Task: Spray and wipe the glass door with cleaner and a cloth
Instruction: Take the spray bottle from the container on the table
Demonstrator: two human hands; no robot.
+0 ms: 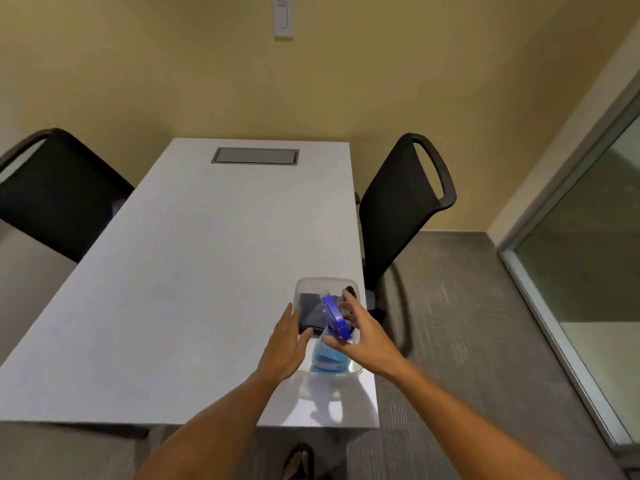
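Note:
A clear plastic bin stands near the right front corner of the white table. Inside it stands a spray bottle of blue cleaner with a blue trigger head, and a dark folded cloth lies behind it. My left hand hovers over the bin's left side, fingers spread, its fingertips over the cloth. My right hand reaches over the bin's right side, fingers apart around the bottle's neck and trigger head without closing. The glass door is at the far right.
A black chair stands right of the table, another black chair to the left. A grey cable hatch is set in the table's far end. Grey carpet lies between table and door. A sandalled foot shows below.

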